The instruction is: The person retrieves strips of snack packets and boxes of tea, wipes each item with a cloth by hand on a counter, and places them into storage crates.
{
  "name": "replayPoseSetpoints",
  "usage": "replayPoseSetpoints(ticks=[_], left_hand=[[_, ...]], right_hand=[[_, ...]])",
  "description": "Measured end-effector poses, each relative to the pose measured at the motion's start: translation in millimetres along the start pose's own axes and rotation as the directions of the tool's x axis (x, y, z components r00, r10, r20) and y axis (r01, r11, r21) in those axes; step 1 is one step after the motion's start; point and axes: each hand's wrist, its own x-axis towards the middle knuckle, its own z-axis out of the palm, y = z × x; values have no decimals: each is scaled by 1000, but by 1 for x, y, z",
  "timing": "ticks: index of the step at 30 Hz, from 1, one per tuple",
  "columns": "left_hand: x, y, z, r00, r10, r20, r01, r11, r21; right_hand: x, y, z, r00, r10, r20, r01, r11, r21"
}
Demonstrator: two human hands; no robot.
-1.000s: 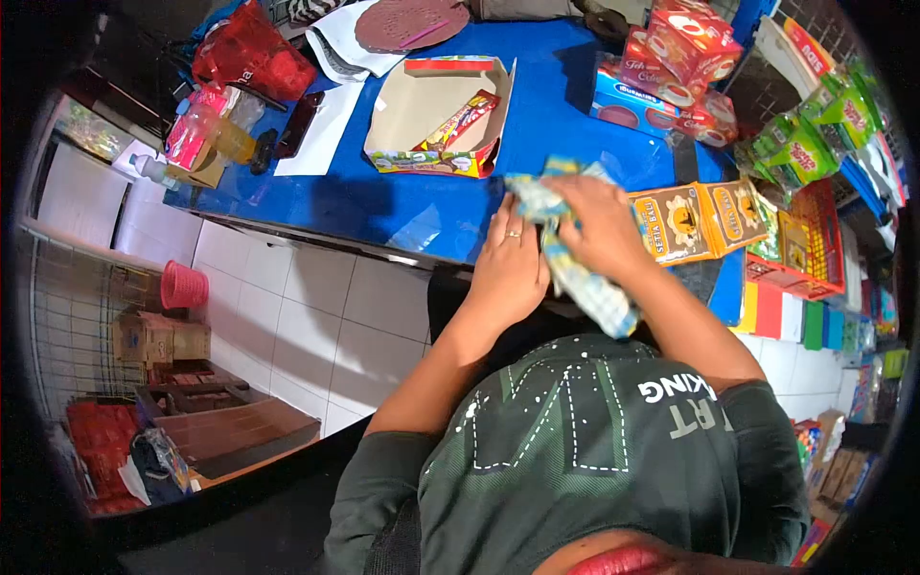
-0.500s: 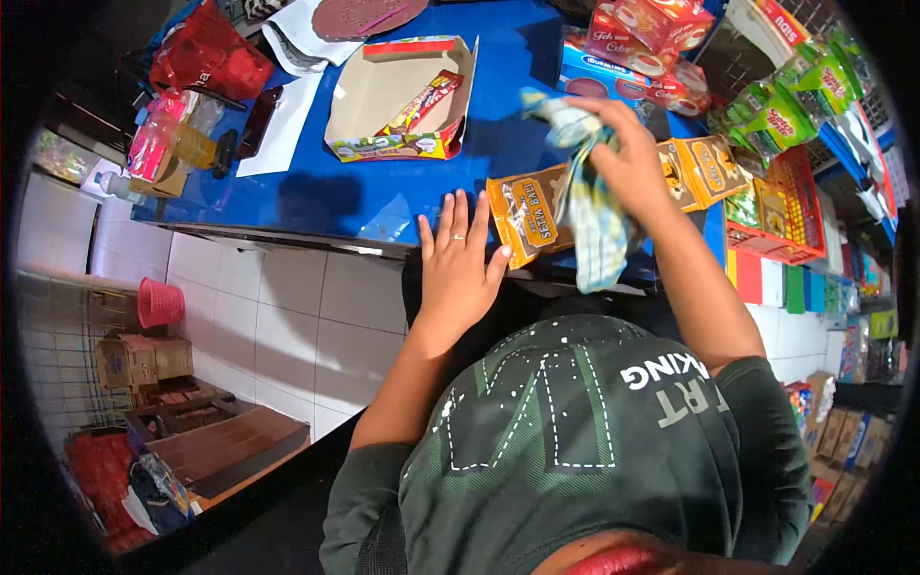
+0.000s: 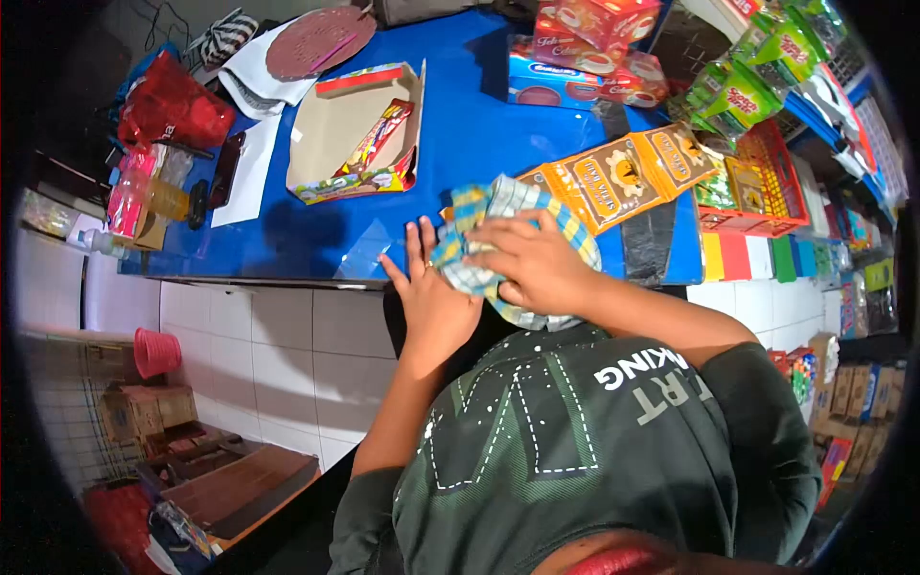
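Observation:
A checked cloth in blue, yellow and white lies bunched under my right hand, whose fingers press on it. The cloth covers the near left end of a strip of orange-brown sachets on the blue table. My left hand is at the table's front edge, fingers spread, its thumb side beside the cloth; part of it is covered by the cloth. An open cardboard box with a red and yellow wrapped bar stands beyond my left hand.
Tea boxes are stacked at the back right. Green sponge packs hang near a red basket at the right. At the left are a phone, white paper, a bottle and a red bag.
The right hand has brought the cloth left and down across the sachets, close to the left hand. The view has shifted, so the table's objects sit further left.

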Motion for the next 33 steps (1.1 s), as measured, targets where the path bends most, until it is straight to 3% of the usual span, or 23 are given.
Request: replayPoseSetpoints(ticks=[3,4,7,8,10,12,13,15,16,17,18,20,21,24,25,26,28,29,31,32,33], left_hand=[[-1,-4,5,1000,7,-19,-6,1000,9],[0,-4,5,1000,10,-27,-9,1000,16],[1,-5,2,999,-20,41,18,999,41],[5,-5,0,996,-54,66,50,997,57],[17,-5,-14,993,-75,92,72,997,40],[23,-2,-28,971,-157,180,158,987,12],[27,-1,-29,974,-152,170,150,988,20],[42,-2,-25,997,-14,77,25,989,-143],[50,-3,-24,998,51,23,-45,975,-218],[56,-2,-23,998,59,11,-56,978,-202],[63,0,-21,994,37,106,-22,991,-136],[77,6,-22,961,-37,275,39,999,0],[82,7,-27,966,-38,255,38,999,6],[86,4,-41,886,88,455,14,977,-215],[84,4,-43,886,84,456,13,979,-205],[81,5,-45,940,74,334,-16,984,-175],[76,10,-50,995,70,70,-62,992,-110],[78,14,-55,995,67,69,-59,992,-109],[81,27,-64,948,186,-259,-203,978,-39],[77,29,-63,883,239,-405,-258,966,9],[73,26,-55,891,223,-396,-245,970,-4]], right_hand=[[-21,1,-6,997,5,80,-27,962,270],[-27,6,-9,997,25,68,-42,965,260],[-40,31,-29,918,78,389,-311,749,585],[-47,37,-39,922,92,375,-309,758,574],[-62,51,-62,903,403,152,-396,639,659],[-57,75,-109,937,350,-10,-289,790,540],[-52,82,-123,938,347,-25,-279,794,541],[-46,95,-144,857,514,34,-509,835,207],[-49,114,-135,859,511,14,-502,838,213],[-55,143,-111,845,533,46,-535,842,66],[-57,156,-99,827,557,73,-552,830,-85],[-67,173,-85,817,572,77,-574,819,6],[-66,172,-87,800,590,108,-599,795,95],[-70,155,-99,797,597,87,-604,788,121],[-72,146,-104,790,607,84,-613,779,133],[-77,140,-110,792,606,79,-610,779,141],[-88,126,-124,809,554,-196,-513,828,226],[-91,116,-131,811,552,-194,-511,829,227],[-102,94,-139,805,467,-366,-418,884,207],[-108,87,-136,811,472,-345,-424,881,210],[-115,82,-133,831,458,-315,-418,889,188]])
